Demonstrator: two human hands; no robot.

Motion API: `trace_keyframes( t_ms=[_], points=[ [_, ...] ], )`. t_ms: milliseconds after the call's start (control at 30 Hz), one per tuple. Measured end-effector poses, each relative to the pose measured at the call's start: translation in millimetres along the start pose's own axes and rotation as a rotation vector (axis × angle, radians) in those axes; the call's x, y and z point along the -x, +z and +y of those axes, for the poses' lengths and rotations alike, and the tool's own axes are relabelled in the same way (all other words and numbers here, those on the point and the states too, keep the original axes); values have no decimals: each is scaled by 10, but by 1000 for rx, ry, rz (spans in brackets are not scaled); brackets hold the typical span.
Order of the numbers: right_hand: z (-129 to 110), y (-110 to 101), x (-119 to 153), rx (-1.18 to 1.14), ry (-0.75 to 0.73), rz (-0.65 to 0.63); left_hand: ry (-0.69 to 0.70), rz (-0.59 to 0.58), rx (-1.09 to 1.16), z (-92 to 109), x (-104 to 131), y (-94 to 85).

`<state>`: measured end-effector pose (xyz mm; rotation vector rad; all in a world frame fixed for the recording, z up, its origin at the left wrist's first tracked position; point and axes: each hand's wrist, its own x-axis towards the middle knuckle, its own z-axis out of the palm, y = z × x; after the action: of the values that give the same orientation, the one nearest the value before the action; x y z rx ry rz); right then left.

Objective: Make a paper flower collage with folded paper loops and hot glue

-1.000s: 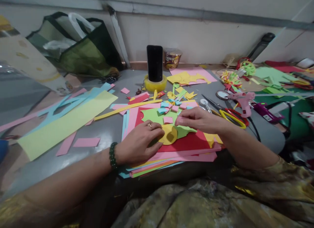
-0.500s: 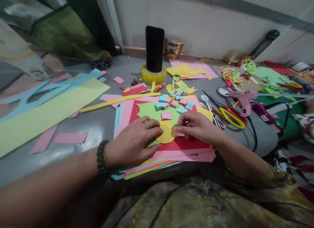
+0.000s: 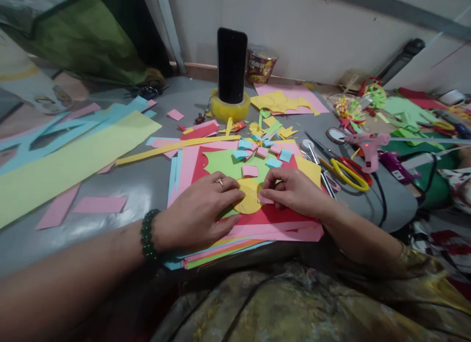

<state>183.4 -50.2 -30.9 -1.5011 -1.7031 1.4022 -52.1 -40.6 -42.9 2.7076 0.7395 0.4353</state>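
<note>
A yellow paper circle (image 3: 248, 199) lies over a green paper shape (image 3: 224, 164) on red paper (image 3: 272, 218). My left hand (image 3: 206, 207) is spread flat at the circle's left side, fingertips resting on its edge and the thumb apart. At the right edge, my right hand (image 3: 290, 191) pinches a small pink paper piece (image 3: 265, 199) against the circle; the curled fingers hide part of it. Just above the circle sits a pink paper rectangle (image 3: 250, 171). Several folded pink and blue paper loops (image 3: 243, 154) are scattered behind it.
A phone (image 3: 231, 65) stands upright in a yellow tape roll (image 3: 230, 108) at the back. To the right lie yellow-handled scissors (image 3: 349, 176) and a pink glue gun (image 3: 370, 148) with its cord. Long paper strips (image 3: 81, 160) cover the left side of the table.
The pink piece has shifted slightly left, farther onto the yellow circle, with my right hand. My left hand stays at the circle's edge. The camera view has moved slightly.
</note>
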Motion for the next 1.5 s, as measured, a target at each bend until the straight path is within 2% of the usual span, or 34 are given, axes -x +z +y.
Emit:
trace_keyframes(
  t_ms=[267,333,433,567,700,867,1233,1500],
  points=[
    [21,37,3,158,-107,62,7,6,-21,-5,0,14],
    [24,29,17,256,-173,102,15,15,-24,-3,1,16],
    [23,-21,65,438,-350,154,11,15,-19,1,2,12],
    [43,-97,148,631,-559,111,0,4,-7,2,5,7],
    [84,-100,178,905,-656,78,16,21,-4,-7,12,13],
    [82,-64,177,1086,-725,65,24,27,-6,-8,16,22],
    [64,56,224,1302,-851,107,20,25,-15,2,9,14],
    [33,-116,275,1133,-911,130,26,28,-5,-5,2,29]
  ],
)
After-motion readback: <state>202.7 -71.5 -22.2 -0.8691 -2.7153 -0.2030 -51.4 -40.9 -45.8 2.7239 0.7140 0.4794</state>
